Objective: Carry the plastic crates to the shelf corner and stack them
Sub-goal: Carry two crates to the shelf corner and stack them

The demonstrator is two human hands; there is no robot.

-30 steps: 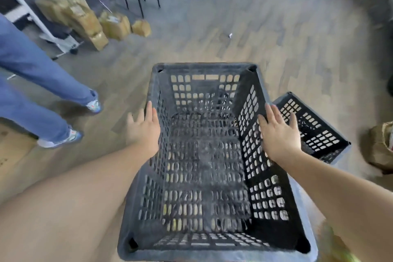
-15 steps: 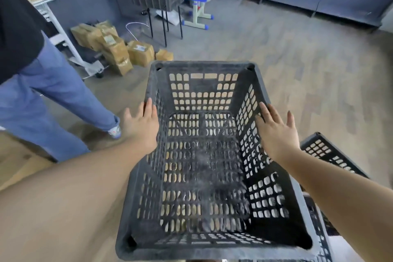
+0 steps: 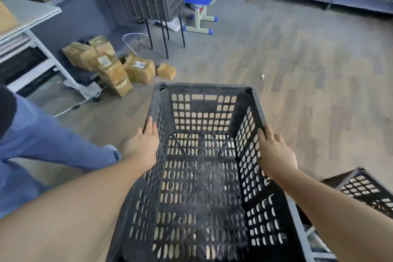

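Floor crate [image 3: 361,189] shifted right, carried crate [image 3: 202,176] empty

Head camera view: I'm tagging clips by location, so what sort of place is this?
Probably a storeroom or stock area: taped cardboard boxes piled on the floor beside a metal shelf unit, and a grey crate on a stand.
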